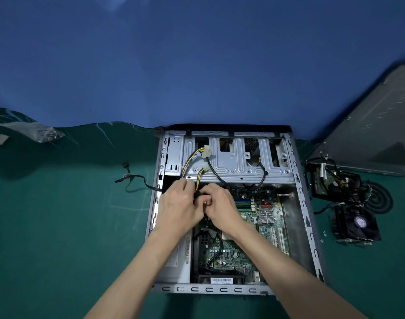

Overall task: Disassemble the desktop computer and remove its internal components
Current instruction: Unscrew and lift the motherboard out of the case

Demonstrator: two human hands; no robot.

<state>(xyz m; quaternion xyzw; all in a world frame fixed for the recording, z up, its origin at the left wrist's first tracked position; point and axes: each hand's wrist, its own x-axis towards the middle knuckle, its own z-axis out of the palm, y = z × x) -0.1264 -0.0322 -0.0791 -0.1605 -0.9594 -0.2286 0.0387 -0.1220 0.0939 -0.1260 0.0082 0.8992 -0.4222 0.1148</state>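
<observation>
Two bare forearms reach in from the near edge of the desk point(70, 226), over the open computer case point(208, 289), which lies on its side in the middle of the green desk with its far end against the blue backdrop point(197, 65).

The left hand point(181, 203) and right hand point(220, 203) meet inside the case, just this side of the metal drive cage point(231, 166). Both have their fingers curled in around a black cable with yellow wires point(198, 183). The left hand grips it from the left and the right hand pinches it from the right, with the knuckles almost touching. The exact point they hold is hidden between the fingers.

From there the wires run up over the cage to two white plugs point(206, 151). The green motherboard point(263, 217) fills the floor of the case to the right of the hands and beneath the wrists. A grey power supply point(176, 256) sits along the case's left wall.

Toward the right edge of the desk lie a black fan point(358, 224), a drive tangled in wires point(332, 180) and a coiled black cable point(381, 201), all close together. A grey side panel point(376, 125) leans behind them. Left of the case a loose black cable point(132, 180) lies on the desk, and a clear plastic bag point(43, 133) sits near the far left corner.
</observation>
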